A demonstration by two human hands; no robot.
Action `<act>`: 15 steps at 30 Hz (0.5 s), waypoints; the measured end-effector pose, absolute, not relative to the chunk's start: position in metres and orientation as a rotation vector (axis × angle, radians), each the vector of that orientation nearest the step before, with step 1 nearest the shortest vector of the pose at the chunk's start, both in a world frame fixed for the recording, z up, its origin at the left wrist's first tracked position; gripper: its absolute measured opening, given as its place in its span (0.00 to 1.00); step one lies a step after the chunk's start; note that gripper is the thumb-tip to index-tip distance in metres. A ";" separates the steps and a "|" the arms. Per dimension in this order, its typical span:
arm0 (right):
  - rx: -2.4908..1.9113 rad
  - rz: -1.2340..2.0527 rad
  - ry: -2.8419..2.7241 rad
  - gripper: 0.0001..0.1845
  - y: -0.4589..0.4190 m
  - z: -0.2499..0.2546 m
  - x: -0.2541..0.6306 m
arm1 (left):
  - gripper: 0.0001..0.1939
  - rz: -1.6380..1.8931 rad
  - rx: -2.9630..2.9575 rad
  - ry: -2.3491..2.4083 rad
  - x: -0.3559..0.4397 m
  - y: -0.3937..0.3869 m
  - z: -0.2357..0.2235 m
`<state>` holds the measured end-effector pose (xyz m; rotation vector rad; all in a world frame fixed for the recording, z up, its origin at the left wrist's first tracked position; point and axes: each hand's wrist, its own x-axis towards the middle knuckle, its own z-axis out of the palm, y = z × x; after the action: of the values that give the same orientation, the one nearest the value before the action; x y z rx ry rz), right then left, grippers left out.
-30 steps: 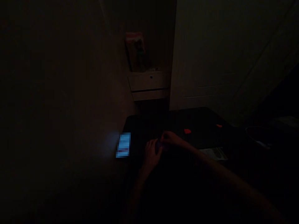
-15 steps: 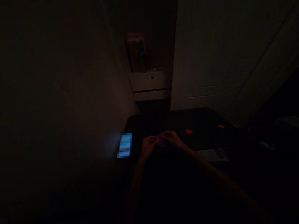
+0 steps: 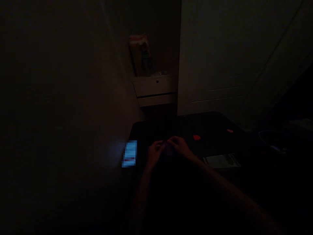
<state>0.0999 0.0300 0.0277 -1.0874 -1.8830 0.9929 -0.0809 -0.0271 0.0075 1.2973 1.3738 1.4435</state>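
The scene is very dark. Between my two hands is a small, thin purple piece (image 3: 168, 148), perhaps paper; its exact kind is too dim to make out. My left hand (image 3: 155, 150) pinches its left side with thumb and fingers. On its upper right edge, the fingers of my right hand (image 3: 178, 145) are closed. Both hands are over the near part of a dark table (image 3: 156, 129). A small red piece (image 3: 196, 137) lies on the table to the right of my right hand, and a smaller red piece (image 3: 230, 131) lies farther right.
A lit screen (image 3: 129, 154), blurred out, glows at the table's left edge by the wall. A flat pale-edged item (image 3: 222, 161) lies at the near right edge. Behind stand a white drawer unit (image 3: 156, 86) and a pale panelled door (image 3: 210, 65). A cable (image 3: 265, 138) is at right.
The view has shifted slightly, moving the background a little to the left. My fingers have moved slightly on the purple piece, which looks dimmer now; both hands still hold it.
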 end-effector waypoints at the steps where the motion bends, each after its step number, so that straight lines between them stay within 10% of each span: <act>1: -1.043 1.001 -1.879 0.14 0.029 0.027 0.100 | 0.17 1.442 1.311 1.377 -0.081 -0.027 0.008; 15: -1.165 0.919 -1.941 0.11 0.028 0.021 0.112 | 0.16 1.398 1.640 1.553 -0.066 -0.020 0.007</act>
<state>0.1116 0.0283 0.0209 -1.1649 -1.9412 0.9187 -0.0661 -0.0196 0.0070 1.6396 1.5532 1.3975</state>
